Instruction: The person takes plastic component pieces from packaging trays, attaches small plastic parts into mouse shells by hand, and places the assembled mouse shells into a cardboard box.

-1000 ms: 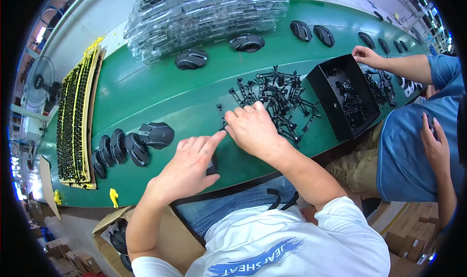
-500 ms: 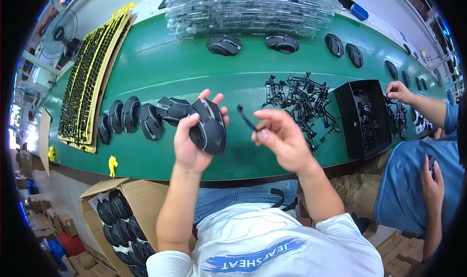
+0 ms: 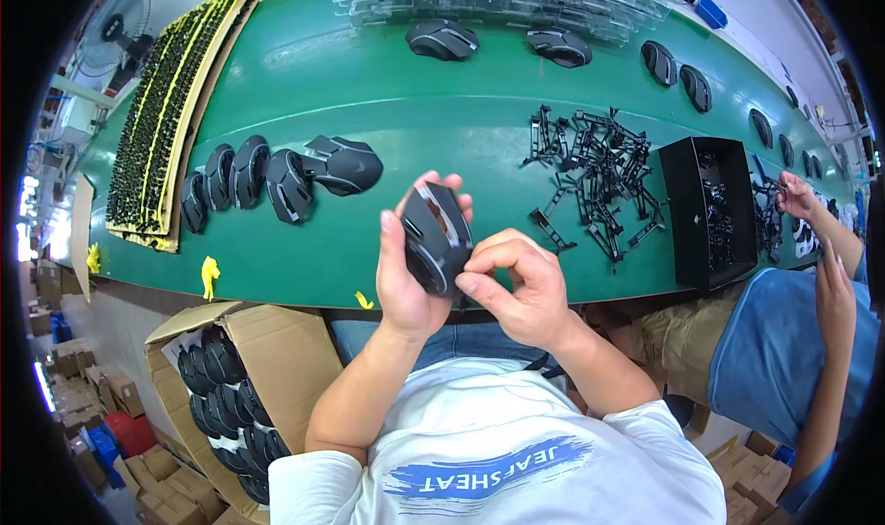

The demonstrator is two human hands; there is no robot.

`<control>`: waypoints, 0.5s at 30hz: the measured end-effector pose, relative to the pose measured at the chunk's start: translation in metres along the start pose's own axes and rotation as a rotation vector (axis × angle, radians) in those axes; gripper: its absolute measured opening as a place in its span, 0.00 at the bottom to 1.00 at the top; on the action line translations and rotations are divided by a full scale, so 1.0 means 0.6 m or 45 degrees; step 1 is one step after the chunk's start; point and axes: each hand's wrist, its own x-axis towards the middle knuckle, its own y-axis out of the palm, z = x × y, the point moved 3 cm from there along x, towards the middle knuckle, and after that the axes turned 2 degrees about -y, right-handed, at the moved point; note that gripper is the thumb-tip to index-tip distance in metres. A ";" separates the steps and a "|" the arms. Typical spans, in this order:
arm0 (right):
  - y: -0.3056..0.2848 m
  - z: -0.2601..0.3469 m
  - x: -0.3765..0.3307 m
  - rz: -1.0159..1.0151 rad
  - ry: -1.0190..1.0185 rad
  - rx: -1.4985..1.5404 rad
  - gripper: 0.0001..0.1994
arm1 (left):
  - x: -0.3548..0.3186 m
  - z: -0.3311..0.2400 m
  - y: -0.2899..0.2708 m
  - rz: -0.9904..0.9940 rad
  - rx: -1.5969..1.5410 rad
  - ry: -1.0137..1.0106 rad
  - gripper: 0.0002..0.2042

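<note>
Mouse shell (image 3: 435,237), glossy black moulded plastic with a rounded back, is gripped by the left hand (image 3: 406,281) above the green surface (image 3: 369,92), its long axis pointing away from the person. The right hand (image 3: 516,290) pinches at its near end, well left of the heap of spiky black plastic parts (image 3: 595,170).

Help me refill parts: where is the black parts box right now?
In the head view the black parts box sits on the green table's right side, just right of the loose black clips.

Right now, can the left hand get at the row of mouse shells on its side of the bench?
Probably not yet: the left hand grips a mouse shell. The row of shells lies unobstructed on the green bench.
</note>
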 end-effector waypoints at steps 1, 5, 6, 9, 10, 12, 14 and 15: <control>0.009 -0.002 0.000 0.000 -0.010 0.027 0.08 | 0.006 0.001 0.000 -0.109 -0.009 0.035 0.39; 0.024 -0.012 -0.020 -0.569 0.474 0.839 0.08 | 0.006 0.000 -0.023 -0.161 0.068 0.144 0.40; 0.016 -0.013 -0.010 -0.650 0.438 0.904 0.08 | 0.007 -0.003 -0.026 -0.114 0.111 0.185 0.40; 0.036 -0.021 -0.024 -0.515 0.373 0.747 0.10 | 0.000 -0.015 -0.013 -0.270 -0.106 0.242 0.38; 0.053 -0.020 -0.032 -0.469 0.367 0.743 0.11 | -0.004 -0.019 -0.012 -0.400 -0.219 0.271 0.37; 0.060 -0.017 -0.038 -0.508 0.334 0.770 0.12 | 0.004 -0.029 -0.017 -0.441 -0.383 0.285 0.33; 0.052 -0.011 -0.042 -0.407 0.330 0.860 0.12 | 0.010 -0.044 -0.035 -0.478 -0.632 0.322 0.29; 0.050 -0.010 -0.046 -0.332 0.383 0.998 0.11 | 0.017 -0.055 -0.043 -0.385 -0.735 0.369 0.28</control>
